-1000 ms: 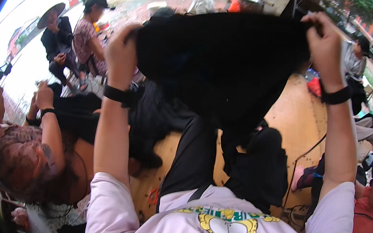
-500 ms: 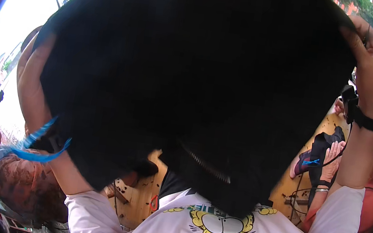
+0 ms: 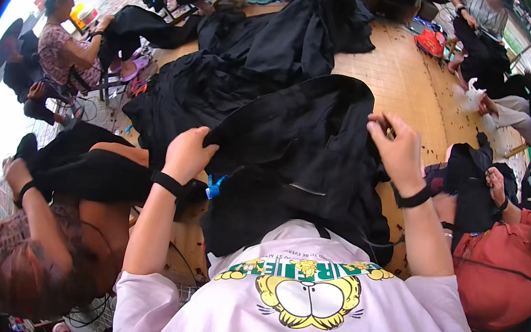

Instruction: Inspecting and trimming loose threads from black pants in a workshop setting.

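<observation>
A black garment point(image 3: 293, 160) with a curved edge and a short zipper point(image 3: 306, 189) lies spread over my lap and the dark cloth beyond it. My left hand point(image 3: 187, 153) is closed on its left edge. My right hand point(image 3: 395, 150) is at the right edge with curled fingers, apparently pinching the cloth, though the fingertips are partly hidden. A blue strip point(image 3: 213, 184) sits beside my left wrist, against the black cloth.
A heap of black cloth point(image 3: 262, 43) covers the wooden platform point(image 3: 426, 87) ahead. Seated people work on dark cloth close by: at left point(image 3: 32, 235), upper left point(image 3: 68, 50), right point(image 3: 496, 260) and upper right point(image 3: 475, 26). A red bag point(image 3: 429, 43) sits at upper right.
Both my hands have come down from high, where they held the garment up across most of the view. The garment now lies low, uncovering the heap, platform and people beyond.
</observation>
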`<state>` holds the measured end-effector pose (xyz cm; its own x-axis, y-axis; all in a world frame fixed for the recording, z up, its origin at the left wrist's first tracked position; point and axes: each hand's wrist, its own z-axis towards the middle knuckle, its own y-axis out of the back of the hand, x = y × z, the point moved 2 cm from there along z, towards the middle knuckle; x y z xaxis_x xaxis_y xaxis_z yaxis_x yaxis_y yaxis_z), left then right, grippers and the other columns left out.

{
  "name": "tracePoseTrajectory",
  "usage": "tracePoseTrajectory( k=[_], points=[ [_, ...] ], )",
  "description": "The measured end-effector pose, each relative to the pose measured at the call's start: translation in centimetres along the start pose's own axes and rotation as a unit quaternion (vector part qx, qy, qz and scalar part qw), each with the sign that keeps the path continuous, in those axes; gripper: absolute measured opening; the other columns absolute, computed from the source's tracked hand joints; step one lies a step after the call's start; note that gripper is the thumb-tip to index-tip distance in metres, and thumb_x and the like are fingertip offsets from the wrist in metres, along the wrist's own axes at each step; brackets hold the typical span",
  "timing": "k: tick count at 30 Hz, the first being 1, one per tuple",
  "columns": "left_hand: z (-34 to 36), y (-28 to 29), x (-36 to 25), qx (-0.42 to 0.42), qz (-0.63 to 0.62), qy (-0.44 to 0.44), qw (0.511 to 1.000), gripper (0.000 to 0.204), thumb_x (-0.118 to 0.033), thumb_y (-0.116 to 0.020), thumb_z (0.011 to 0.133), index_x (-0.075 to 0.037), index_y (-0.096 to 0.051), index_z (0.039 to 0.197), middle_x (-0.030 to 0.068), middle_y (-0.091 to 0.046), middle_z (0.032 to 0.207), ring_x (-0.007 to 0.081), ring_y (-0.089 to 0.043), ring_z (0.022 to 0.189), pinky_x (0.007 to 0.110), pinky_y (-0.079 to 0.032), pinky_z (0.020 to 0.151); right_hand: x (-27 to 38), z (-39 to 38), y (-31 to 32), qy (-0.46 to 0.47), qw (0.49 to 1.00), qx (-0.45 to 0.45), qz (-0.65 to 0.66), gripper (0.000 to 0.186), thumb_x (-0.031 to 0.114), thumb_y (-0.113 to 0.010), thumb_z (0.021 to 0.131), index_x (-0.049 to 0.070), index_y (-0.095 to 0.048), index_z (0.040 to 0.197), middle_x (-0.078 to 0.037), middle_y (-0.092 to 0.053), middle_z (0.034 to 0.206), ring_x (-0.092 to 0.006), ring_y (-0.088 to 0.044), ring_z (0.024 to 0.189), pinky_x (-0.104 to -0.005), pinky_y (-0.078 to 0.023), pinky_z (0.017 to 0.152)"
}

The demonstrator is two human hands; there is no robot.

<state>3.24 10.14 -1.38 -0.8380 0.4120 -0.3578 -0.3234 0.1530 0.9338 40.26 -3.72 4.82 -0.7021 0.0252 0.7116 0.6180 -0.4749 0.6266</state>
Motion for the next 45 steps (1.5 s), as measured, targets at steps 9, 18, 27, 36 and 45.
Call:
tracePoseTrajectory(
  k=[9,18,27,36,45],
  points=[
    [5.5,-1.7,-2.6,0.075,-0.157,-0.025,0.984,0.043,-0.017,-0.074,0.084,0.001,-0.063,0.121,0.0212,-0.069,0.11,0.0341,-0.067,0.104,0.037,-0.05,0.09,-1.1,-4.4,-0.8,-0.11,0.99,-0.025,0.085,0.016,0.014,-0.073,0.089,0.001,-0.064,0.089,-0.004,-0.061,0.071,-0.0089,-0.054,0.062,-0.0247,-0.044,0.059],
    [8.6,-3.1,-2.1,0.123,-0.284,0.018,0.951,0.043,0.0,-0.074,0.081,0.005,-0.062,0.122,0.0115,-0.07,0.101,0.0171,-0.065,0.094,0.029,-0.05,0.086,-2.3,-5.0,-3.1,-0.202,0.955,0.116,0.183,0.021,0.008,-0.073,0.084,0.002,-0.053,0.084,0.003,-0.044,0.063,-0.0058,-0.039,0.057,-0.0248,-0.035,0.053],
    [10.7,0.3,2.2,-0.034,-0.336,0.05,0.94,0.038,0.011,-0.062,0.082,0.001,-0.065,0.118,0.0048,-0.068,0.098,0.0128,-0.063,0.093,0.027,-0.05,0.085,-1.7,-3.1,-0.7,-0.309,0.87,0.005,0.385,0.018,-0.001,-0.068,0.084,0.002,-0.058,0.1,0.006,-0.045,0.065,-0.0012,-0.037,0.043,-0.0178,-0.029,0.038],
    [5.1,3.9,-9.4,-0.299,-0.144,-0.157,0.93,0.026,0.006,-0.064,0.081,-0.004,-0.07,0.104,0.0134,-0.068,0.102,0.0317,-0.065,0.102,0.037,-0.051,0.09,-1.4,-3.8,-1.5,-0.288,0.908,0.021,0.304,0.012,0.001,-0.067,0.087,0.002,-0.058,0.095,0.007,-0.045,0.062,0.0,-0.037,0.045,-0.0181,-0.027,0.04],
    [2.8,-2.3,-11.9,-0.008,-0.049,-0.319,0.946,0.032,-0.005,-0.073,0.077,-0.01,-0.07,0.109,0.0075,-0.064,0.121,0.0278,-0.051,0.127,0.042,-0.04,0.106,-2.1,-4.9,-1.6,-0.234,0.947,0.054,0.212,0.012,0.002,-0.068,0.084,0.003,-0.056,0.086,0.007,-0.046,0.067,-0.001,-0.039,0.059,-0.0206,-0.031,0.053]
  ],
)
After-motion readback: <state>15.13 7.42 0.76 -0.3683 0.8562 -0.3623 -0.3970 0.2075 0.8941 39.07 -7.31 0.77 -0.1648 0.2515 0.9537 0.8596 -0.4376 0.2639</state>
